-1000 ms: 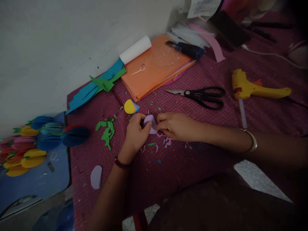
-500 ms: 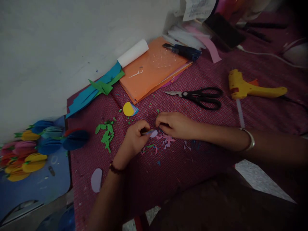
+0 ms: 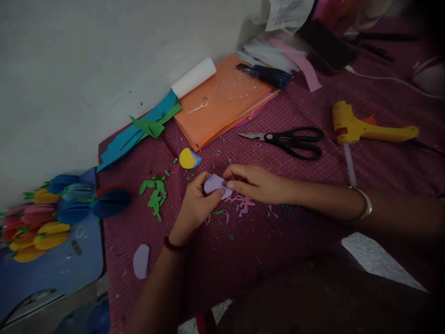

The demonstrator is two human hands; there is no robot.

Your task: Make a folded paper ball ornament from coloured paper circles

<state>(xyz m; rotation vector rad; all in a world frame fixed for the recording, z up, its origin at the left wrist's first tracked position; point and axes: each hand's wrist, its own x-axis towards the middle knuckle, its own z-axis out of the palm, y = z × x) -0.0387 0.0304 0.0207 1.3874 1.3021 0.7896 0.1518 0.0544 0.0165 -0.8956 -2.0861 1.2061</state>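
Both hands meet at the middle of the red checked cloth point(image 3: 278, 241) over a small lilac paper piece point(image 3: 214, 183). My left hand point(image 3: 196, 204) pinches its left side between thumb and fingers. My right hand point(image 3: 255, 182) presses on its right edge with closed fingertips. Pink and green paper scraps point(image 3: 239, 204) lie just under the hands. A folded yellow paper piece point(image 3: 187, 158) sits a little beyond my left hand, and cut green leaves point(image 3: 154, 192) lie to its left.
Black scissors point(image 3: 288, 139) and a yellow glue gun point(image 3: 368, 127) lie to the right. Orange paper sheets point(image 3: 222, 99), a white roll point(image 3: 193, 77) and blue and green paper point(image 3: 139, 130) are against the wall. Finished paper flowers point(image 3: 52, 208) lie at left. Another lilac cut-out point(image 3: 141, 261) is near the front edge.
Half a second ago my left hand alone held the lilac piece flat near the cloth. Now it is raised slightly and my right hand has come back onto it.
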